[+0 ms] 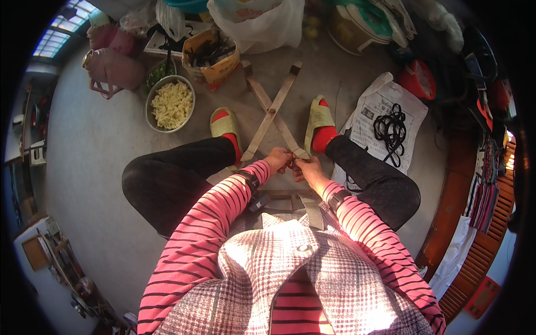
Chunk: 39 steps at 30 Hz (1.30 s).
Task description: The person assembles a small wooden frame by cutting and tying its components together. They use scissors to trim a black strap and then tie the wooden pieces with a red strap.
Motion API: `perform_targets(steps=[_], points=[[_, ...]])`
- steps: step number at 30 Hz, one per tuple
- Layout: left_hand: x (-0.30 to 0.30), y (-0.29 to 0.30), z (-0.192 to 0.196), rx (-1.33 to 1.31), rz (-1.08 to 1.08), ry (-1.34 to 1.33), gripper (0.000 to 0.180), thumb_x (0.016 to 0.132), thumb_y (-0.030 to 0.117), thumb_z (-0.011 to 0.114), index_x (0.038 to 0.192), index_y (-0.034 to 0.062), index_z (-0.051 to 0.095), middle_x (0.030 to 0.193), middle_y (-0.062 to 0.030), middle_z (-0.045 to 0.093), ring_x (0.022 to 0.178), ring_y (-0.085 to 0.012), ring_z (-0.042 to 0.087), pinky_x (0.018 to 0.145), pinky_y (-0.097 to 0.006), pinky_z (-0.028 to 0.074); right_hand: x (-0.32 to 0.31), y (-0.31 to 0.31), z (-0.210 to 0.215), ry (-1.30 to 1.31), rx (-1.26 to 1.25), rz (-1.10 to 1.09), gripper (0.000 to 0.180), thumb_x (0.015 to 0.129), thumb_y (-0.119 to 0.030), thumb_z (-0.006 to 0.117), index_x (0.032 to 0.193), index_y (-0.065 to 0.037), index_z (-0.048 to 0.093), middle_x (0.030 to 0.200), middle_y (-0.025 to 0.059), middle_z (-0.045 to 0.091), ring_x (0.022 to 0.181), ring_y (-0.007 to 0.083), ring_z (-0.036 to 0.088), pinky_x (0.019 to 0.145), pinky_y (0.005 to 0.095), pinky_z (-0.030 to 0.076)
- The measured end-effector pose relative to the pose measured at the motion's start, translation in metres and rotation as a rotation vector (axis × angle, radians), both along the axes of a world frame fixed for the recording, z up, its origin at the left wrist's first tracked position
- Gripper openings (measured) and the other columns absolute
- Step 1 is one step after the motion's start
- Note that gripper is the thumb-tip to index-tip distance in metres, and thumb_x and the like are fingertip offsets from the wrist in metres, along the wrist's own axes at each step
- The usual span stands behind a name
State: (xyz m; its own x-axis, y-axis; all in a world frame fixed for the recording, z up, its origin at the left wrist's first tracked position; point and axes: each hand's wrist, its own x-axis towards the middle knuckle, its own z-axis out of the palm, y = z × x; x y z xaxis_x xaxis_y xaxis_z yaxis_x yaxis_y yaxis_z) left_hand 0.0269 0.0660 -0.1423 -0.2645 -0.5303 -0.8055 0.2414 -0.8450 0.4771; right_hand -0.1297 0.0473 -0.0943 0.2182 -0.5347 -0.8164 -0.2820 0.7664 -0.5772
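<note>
Between my feet lies a crossed wooden frame (pixel 258 134), two flat slats joined at a pivot in the middle. My left hand (pixel 278 160) and my right hand (pixel 310 170) meet at the near right end of one slat. Fingers of both hands are pinched close together there. Whatever they grip is small and mostly hidden, so I cannot make it out. Closer to my lap, a wooden crossbar (pixel 279 194) shows below the hands, with a grey strap (pixel 310 210) beside it.
A white printed sack (pixel 365 109) lies at right with a bundle of black cord (pixel 391 131) on it. At left are a bowl of pale yellow food (pixel 173 105) and a pink jug (pixel 114 70). Beyond stand a cardboard box (pixel 223 71), a white plastic bag (pixel 259 28) and a red basin (pixel 417 80).
</note>
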Motion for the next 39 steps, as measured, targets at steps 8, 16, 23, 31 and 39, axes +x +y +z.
perform_targets(steps=[8, 16, 23, 31, 39], points=[[0.007, 0.005, -0.005, -0.036, -0.074, 0.109, 0.007, 0.086, 0.01, 0.061, 0.093, 0.0073, 0.063, 0.075, -0.003, 0.06, 0.052, -0.0101, 0.049, 0.046, -0.025, 0.043, -0.003, -0.003, -0.008, -0.038, -0.021, -0.051, 0.014, 0.089, -0.011, 0.062, 0.096, 0.001, 0.062, 0.073, 0.0059, 0.059, 0.054, 0.015, 0.057, 0.042, 0.0309, 0.054], [0.003, 0.003, -0.002, -0.027, -0.031, 0.017, 0.011, 0.086, 0.011, 0.063, 0.093, 0.0021, 0.063, 0.074, -0.0062, 0.061, 0.054, -0.015, 0.053, 0.048, -0.03, 0.047, -0.006, -0.003, -0.013, 0.02, -0.032, 0.001, 0.018, 0.091, -0.013, 0.059, 0.102, 0.001, 0.061, 0.078, 0.0076, 0.061, 0.059, 0.0179, 0.061, 0.046, 0.0322, 0.055], [0.004, 0.002, -0.001, -0.014, 0.01, 0.126, 0.009, 0.085, 0.007, 0.063, 0.087, -0.0013, 0.06, 0.069, -0.0066, 0.056, 0.056, -0.0162, 0.053, 0.05, -0.033, 0.048, -0.004, -0.006, -0.006, 0.078, 0.037, 0.089, 0.029, 0.096, -0.019, 0.05, 0.116, 0.0, 0.058, 0.09, 0.0125, 0.066, 0.069, 0.0232, 0.066, 0.047, 0.0349, 0.056], [0.005, 0.003, -0.006, 0.008, 0.022, 0.16, 0.01, 0.085, 0.009, 0.065, 0.087, 0.0001, 0.061, 0.071, -0.0051, 0.059, 0.056, -0.0137, 0.054, 0.05, -0.031, 0.049, -0.006, -0.004, -0.009, 0.021, -0.006, 0.057, 0.027, 0.094, -0.017, 0.055, 0.114, 0.0, 0.059, 0.091, 0.0117, 0.066, 0.07, 0.0219, 0.065, 0.049, 0.0339, 0.057], [0.004, 0.004, -0.011, 0.017, 0.026, 0.208, 0.014, 0.088, 0.013, 0.065, 0.088, 0.0002, 0.062, 0.072, -0.0043, 0.059, 0.057, -0.0131, 0.054, 0.05, -0.03, 0.049, -0.007, -0.007, -0.015, -0.044, -0.032, 0.054, 0.021, 0.092, -0.015, 0.06, 0.108, -0.001, 0.062, 0.083, 0.0074, 0.065, 0.063, 0.016, 0.063, 0.048, 0.0321, 0.057]])
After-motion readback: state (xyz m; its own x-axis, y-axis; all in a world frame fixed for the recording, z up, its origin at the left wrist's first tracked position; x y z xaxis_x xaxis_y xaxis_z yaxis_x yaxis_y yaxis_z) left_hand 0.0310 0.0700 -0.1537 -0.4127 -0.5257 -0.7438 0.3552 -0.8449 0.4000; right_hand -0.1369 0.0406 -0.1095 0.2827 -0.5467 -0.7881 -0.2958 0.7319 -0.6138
